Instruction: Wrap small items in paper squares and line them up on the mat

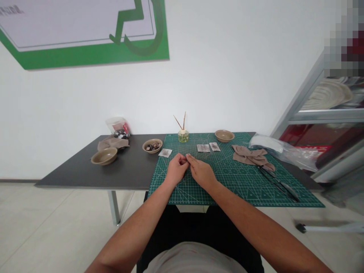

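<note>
My left hand (176,167) is closed, thumb and fingers pinched together over the green cutting mat (227,182). Its fingertips meet those of my right hand (201,171), whose fingers are pressed together and angled inward. Whatever the two hands hold between them is hidden or too small to make out. Just beyond the left hand lies a small white packet (165,152) with dark printing. Past the right hand are two similar pieces, a wider printed packet (203,148) and a smaller one (215,146).
A bowl of dark and pale pieces (152,146), another bowl (104,156), a brown cloth (113,143) and a plastic bag (118,128) stand left. A reed diffuser (183,135) is at the back. Rightward are a bowl (224,135), crumpled cloth (253,156), glasses (280,184) and clear plastic (287,149).
</note>
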A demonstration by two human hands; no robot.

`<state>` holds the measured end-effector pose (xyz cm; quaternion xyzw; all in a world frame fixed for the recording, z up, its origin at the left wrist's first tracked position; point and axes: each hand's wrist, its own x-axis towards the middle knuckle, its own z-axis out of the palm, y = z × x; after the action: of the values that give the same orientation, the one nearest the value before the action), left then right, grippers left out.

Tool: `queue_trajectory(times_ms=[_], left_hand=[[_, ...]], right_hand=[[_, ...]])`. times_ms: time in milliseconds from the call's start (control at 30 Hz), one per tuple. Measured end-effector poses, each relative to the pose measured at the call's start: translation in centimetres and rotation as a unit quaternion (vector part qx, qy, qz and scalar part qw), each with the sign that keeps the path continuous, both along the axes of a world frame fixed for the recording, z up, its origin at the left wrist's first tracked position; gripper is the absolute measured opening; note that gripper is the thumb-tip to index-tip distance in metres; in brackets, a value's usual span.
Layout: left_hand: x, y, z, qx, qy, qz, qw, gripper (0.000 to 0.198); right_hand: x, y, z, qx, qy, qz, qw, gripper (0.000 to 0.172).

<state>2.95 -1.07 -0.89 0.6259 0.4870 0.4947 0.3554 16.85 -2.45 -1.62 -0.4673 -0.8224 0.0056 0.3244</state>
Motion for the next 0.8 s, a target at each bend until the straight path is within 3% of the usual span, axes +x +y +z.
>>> queue_trajectory(times_ms=[200, 400, 600, 800], left_hand=[[-0.13, -0.09, -0.26, -0.004, -0.031, 0.002, 0.999, 0.015], [-0.03, 0.05, -0.39, -0.001, -0.033, -0.023, 0.999, 0.010], [-0.07, -0.18, -0.17, 0.005, -0.064, -0.009, 0.998, 0.017], [-0.16, -0.28, -0.26, 0.026, -0.058, 0.009, 0.998, 0.018]], right_hand=[[0.20, -0.13, 0.05, -0.019, 0.047, -0.022, 0.998, 0.049], [0.19, -0.19, -0.05, -0.002, 0.017, -0.007, 1.000, 0.051], [0.37, -0.25, -0.01, -0.015, 0.049, -0.016, 0.999, 0.048], [0.30, -0.42, 0.06, -0.026, 0.018, -0.023, 0.999, 0.049]])
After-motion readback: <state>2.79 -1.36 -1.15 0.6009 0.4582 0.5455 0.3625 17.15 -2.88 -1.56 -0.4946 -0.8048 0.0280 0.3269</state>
